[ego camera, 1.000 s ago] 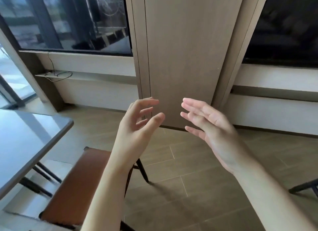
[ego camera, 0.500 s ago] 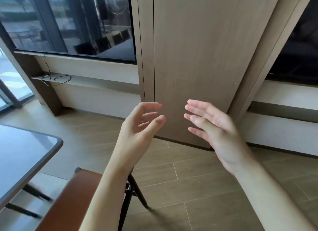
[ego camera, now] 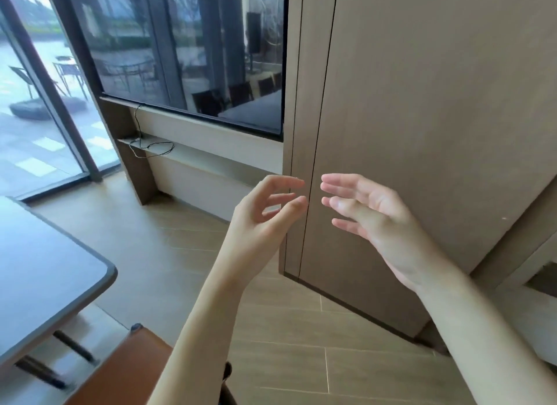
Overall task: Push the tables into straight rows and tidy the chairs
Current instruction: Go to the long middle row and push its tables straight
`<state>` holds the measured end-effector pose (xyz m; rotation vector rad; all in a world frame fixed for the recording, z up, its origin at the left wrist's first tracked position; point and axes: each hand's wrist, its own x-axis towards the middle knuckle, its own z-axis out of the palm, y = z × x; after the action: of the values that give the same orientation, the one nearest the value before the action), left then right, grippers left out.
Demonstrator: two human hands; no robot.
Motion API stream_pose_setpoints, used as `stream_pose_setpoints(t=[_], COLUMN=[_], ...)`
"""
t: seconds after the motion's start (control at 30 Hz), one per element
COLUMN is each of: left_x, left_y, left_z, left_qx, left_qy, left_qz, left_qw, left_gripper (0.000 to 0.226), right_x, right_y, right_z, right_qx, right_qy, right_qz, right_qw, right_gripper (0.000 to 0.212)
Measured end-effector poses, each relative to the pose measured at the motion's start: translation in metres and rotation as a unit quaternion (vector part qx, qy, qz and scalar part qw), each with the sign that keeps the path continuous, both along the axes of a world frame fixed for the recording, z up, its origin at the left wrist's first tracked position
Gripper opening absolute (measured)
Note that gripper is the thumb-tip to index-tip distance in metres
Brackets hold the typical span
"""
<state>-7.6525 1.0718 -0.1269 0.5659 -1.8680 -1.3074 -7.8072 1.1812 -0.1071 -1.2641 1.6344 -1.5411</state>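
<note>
1. Your left hand [ego camera: 259, 220] is raised in front of you with its fingers loosely curled and spread, holding nothing; the thumb tip sits near the fingertips without pinching anything.
2. Your right hand [ego camera: 382, 220] is raised beside it, palm turned toward the left hand, fingers nearly straight and apart, touching nothing.
3. The fingertips of your two hands point at each other with a narrow gap between them; they do not meet.
4. The table [ego camera: 45, 272] lies below and to the left of your left hand, well apart from it; you see only its grey top with a rounded corner and dark legs beneath, blurred.
5. The chair [ego camera: 120, 371] with the brown seat is right under your left forearm, just beside the table's corner; your arm hides part of it and neither hand touches it.
6. Behind both hands stands a wood-panelled column [ego camera: 407, 133], reaching down to the tiled floor [ego camera: 286, 359].
7. Above and to the left of your left hand is a dark window [ego camera: 187, 49], with a thin cable [ego camera: 150, 147] lying on the ledge under it.
</note>
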Motion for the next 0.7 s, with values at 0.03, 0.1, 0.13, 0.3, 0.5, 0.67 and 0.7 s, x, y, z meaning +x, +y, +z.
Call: stream_pose_setpoints(t=[0.03, 0.1, 0.13, 0.3, 0.5, 0.67, 0.7], left_x=[-0.013, -0.036, -0.043, -0.057, -0.061, -0.063, -0.064], left_y=[-0.012, -0.034, -0.045, -0.098, -0.159, -0.224, -0.240], left_z=[0.005, 0.013, 0.015, 0.013, -0.005, -0.021, -0.024], left_qx=[-0.008, -0.026, -0.034, -0.024, -0.014, -0.001, -0.001], left_qy=[0.002, 0.009, 0.013, 0.020, 0.034, 0.034, 0.033], left_qz=[0.006, 0.031, 0.050, 0.123, 0.176, 0.213, 0.220], left_qw=[1.000, 0.999, 0.998, 0.992, 0.984, 0.976, 0.975], left_gripper=[0.016, 0.017, 0.018, 0.022, 0.028, 0.025, 0.025], right_x=[-0.014, -0.038, -0.047, -0.073, -0.094, -0.106, -0.107], right_y=[-0.017, -0.051, -0.069, -0.141, -0.216, -0.293, -0.313], right_z=[0.004, 0.011, 0.014, 0.012, -0.005, -0.020, -0.021], right_qx=[0.000, -0.007, -0.014, -0.047, -0.061, -0.045, -0.039], right_qy=[0.009, 0.018, 0.019, -0.010, -0.053, -0.070, -0.062], right_qz=[0.016, 0.048, 0.061, 0.104, 0.122, 0.130, 0.140], right_qw=[1.000, 0.999, 0.998, 0.993, 0.989, 0.988, 0.987], right_gripper=[0.037, 0.036, 0.035, 0.028, 0.027, 0.028, 0.028])
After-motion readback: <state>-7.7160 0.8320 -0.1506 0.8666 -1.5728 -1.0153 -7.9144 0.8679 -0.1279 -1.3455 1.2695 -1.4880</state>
